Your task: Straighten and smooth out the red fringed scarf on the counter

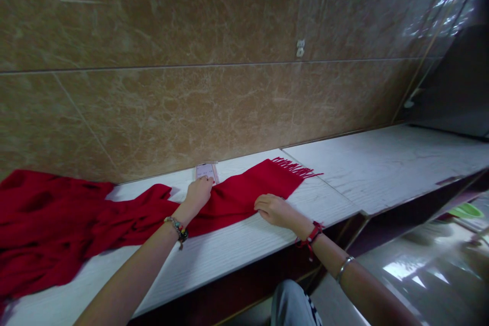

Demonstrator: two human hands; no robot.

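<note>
A long red scarf (244, 191) lies along the white countertop, its fringed end flattened out to the right and the rest bunched in loose folds to the left. My left hand (199, 193) is closed at the scarf's far edge, fingers bent, right beside a small pale rectangular card or phone (206, 170). At the near edge, my right hand (272, 208) has its fingers curled onto the cloth, closer to the fringe. The fingertips of both hands are partly hidden.
Brown marble-patterned tiles (183, 112) form the wall behind the counter (382, 163). A dark box-shaped object (454, 81) stands at the far right end. Below the front edge are open compartments, and a green basin (466, 210) shows at right. My knee (292, 303) is beneath the counter.
</note>
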